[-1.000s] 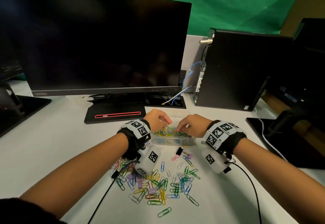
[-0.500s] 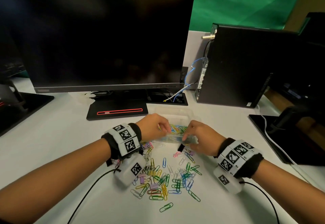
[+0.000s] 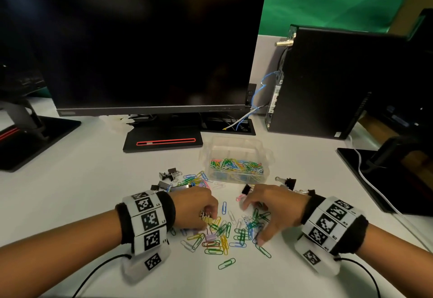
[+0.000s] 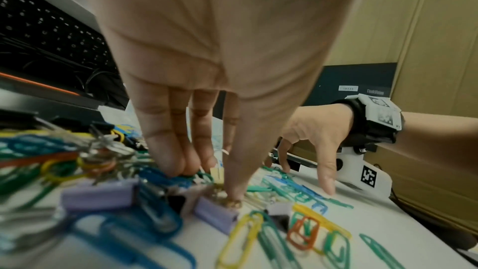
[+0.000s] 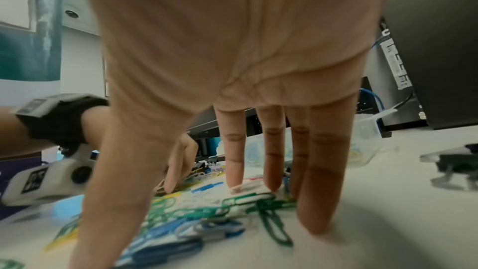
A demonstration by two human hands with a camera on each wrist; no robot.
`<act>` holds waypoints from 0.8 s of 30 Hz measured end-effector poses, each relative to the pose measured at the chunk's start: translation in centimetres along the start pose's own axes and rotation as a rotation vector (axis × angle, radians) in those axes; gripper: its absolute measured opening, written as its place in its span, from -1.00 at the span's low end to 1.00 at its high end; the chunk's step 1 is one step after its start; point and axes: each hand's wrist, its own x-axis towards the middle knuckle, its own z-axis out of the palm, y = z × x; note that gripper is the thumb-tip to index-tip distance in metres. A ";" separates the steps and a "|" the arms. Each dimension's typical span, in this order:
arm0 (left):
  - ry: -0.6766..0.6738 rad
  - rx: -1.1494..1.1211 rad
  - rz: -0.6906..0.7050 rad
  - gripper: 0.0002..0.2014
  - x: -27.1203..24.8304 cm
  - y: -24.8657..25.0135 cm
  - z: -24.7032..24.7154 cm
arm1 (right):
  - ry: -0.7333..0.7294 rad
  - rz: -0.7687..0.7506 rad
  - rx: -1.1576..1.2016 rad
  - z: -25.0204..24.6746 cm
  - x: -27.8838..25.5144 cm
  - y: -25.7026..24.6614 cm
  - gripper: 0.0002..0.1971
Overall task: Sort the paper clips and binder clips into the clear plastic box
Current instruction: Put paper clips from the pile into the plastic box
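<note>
The clear plastic box (image 3: 235, 149) stands beyond the pile, its front compartment full of coloured paper clips (image 3: 236, 165). Loose paper clips (image 3: 230, 234) and a purple binder clip (image 3: 210, 237) lie between my hands. My left hand (image 3: 206, 218) reaches down into the pile's left side; its fingertips and thumb pinch a yellow binder clip (image 4: 216, 172) with gold handles, beside the purple binder clip (image 4: 214, 214). My right hand (image 3: 254, 225) is spread, straight fingertips (image 5: 234, 183) resting on green and blue clips and holding nothing. Black binder clips (image 3: 168, 174) lie near the box.
A dark monitor (image 3: 145, 47) on a red-striped base (image 3: 164, 142) stands behind the box, a black computer tower (image 3: 339, 82) to its right. More black binder clips (image 3: 289, 181) sit right of the box. A white cable (image 3: 375, 190) and another stand (image 3: 398, 169) are at the far right.
Both hands have come back from the box to the loose pile nearer me. The box now stands uncovered.
</note>
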 end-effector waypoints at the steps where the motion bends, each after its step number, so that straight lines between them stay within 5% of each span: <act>1: 0.013 0.004 0.001 -0.75 0.0 0.0 0.1 | 0.007 -0.009 0.003 0.1 0.0 -0.2 -0.29; 12: 0.219 -0.056 0.025 -0.85 -0.3 -1.1 0.0 | 0.093 -0.073 0.024 0.8 1.4 -2.5 -0.56; 24: 0.268 -0.236 -0.078 -0.91 -2.4 -2.9 0.7 | 0.081 -0.258 0.053 1.4 3.2 -6.8 -0.73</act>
